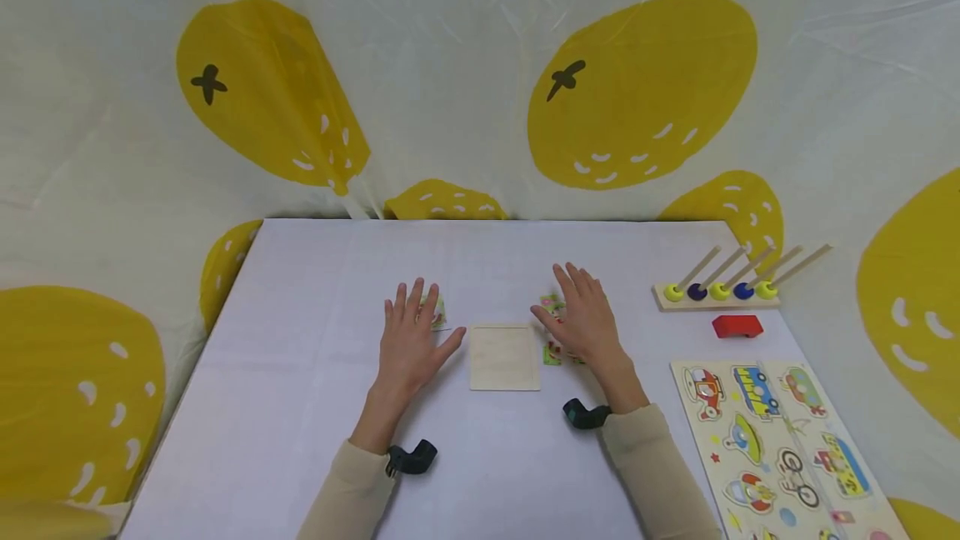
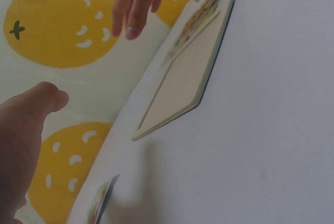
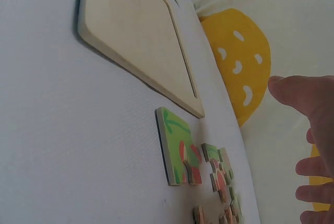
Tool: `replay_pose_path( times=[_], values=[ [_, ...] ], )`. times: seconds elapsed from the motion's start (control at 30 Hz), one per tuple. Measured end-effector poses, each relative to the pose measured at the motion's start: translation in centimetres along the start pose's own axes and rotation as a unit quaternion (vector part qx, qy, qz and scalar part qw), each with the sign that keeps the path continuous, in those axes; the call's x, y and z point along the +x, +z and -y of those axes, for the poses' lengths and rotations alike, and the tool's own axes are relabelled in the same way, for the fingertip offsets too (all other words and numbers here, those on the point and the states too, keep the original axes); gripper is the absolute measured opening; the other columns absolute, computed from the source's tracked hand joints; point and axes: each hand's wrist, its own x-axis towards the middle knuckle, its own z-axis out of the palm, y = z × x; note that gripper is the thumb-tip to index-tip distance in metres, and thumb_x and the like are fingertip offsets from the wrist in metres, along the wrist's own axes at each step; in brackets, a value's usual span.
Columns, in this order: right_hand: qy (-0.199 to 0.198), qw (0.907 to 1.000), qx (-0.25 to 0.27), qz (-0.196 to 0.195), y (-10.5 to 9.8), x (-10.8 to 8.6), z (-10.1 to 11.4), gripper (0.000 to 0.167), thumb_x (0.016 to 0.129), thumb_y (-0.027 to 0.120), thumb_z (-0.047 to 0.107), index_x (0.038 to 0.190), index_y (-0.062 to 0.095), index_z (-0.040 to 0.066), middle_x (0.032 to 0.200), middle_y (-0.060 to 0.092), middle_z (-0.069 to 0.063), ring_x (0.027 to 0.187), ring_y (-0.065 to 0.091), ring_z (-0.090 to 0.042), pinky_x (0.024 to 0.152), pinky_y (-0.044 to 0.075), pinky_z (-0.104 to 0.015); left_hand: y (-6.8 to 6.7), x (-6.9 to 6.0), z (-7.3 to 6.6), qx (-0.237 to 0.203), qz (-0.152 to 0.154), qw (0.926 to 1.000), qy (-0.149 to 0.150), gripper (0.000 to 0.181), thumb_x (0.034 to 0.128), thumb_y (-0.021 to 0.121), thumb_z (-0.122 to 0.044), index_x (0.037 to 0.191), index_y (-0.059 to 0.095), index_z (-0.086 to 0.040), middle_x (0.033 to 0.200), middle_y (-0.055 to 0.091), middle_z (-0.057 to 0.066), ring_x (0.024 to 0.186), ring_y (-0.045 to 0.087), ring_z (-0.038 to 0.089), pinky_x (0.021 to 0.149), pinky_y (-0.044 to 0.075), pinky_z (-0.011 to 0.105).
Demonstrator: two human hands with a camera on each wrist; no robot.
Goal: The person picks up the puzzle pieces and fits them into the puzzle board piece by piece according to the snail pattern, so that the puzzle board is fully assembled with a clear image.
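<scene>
A square wooden puzzle tray (image 1: 504, 357) with a raised rim lies bare on the table between both hands. My left hand (image 1: 407, 340) hovers left of it, fingers spread and holding nothing. Partly hidden beneath those fingers is a small green picture piece (image 1: 439, 319). On the other side, my right hand (image 1: 587, 319) is held with straight fingers over several jigsaw pieces (image 1: 552, 354), touching none that I can see. In the right wrist view, the nearest jigsaw piece (image 3: 175, 143) is green with red parts, and others lie loose behind it.
At the right stand a peg stacker (image 1: 716, 294) with yellow and blue beads and a red block (image 1: 737, 326). A vehicle peg puzzle board (image 1: 772, 440) lies at the front right. Behind the white table (image 1: 300, 373) hangs a fruit-patterned cloth (image 1: 450, 65).
</scene>
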Motion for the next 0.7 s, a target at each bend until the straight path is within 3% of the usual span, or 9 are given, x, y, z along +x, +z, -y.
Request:
replay_pose_path(
  times=[0.2, 0.47, 0.7],
  values=[
    [-0.003, 0.9998, 0.020, 0.004, 0.2, 0.3, -0.6, 0.074, 0.091, 0.070, 0.039, 0.149, 0.043, 0.002, 0.149, 0.048, -0.025, 0.138, 0.043, -0.046, 0.116, 0.035, -0.062, 0.2, -0.7, 0.1, -0.021, -0.004, 0.9998, 0.003, 0.081, 0.0892, 0.065, -0.055, 0.150, 0.044, -0.007, 0.159, 0.039, 0.017, 0.149, 0.031, 0.042, 0.122, 0.027, 0.062],
    [0.025, 0.9980, 0.023, 0.052, 0.2, 0.8, -1.2, 0.068, 0.094, 0.065, 0.041, 0.150, 0.044, 0.007, 0.148, 0.051, -0.020, 0.135, 0.044, -0.042, 0.105, 0.037, -0.062, -0.3, -1.4, -0.2, -0.046, -0.009, 0.9989, 0.006, 0.076, 0.0896, 0.068, -0.050, 0.147, 0.049, -0.004, 0.154, 0.047, 0.018, 0.147, 0.037, 0.039, 0.123, 0.029, 0.058],
    [0.018, 0.9975, 0.026, 0.064, 0.3, 1.2, -1.9, 0.059, 0.095, 0.066, 0.037, 0.144, 0.052, 0.006, 0.141, 0.056, -0.021, 0.128, 0.048, -0.042, 0.100, 0.039, -0.061, -0.2, -2.2, -0.7, -0.073, -0.039, 0.9959, 0.038, 0.064, 0.0899, 0.071, -0.039, 0.139, 0.056, -0.001, 0.145, 0.056, 0.018, 0.140, 0.049, 0.037, 0.119, 0.038, 0.053]
  ],
)
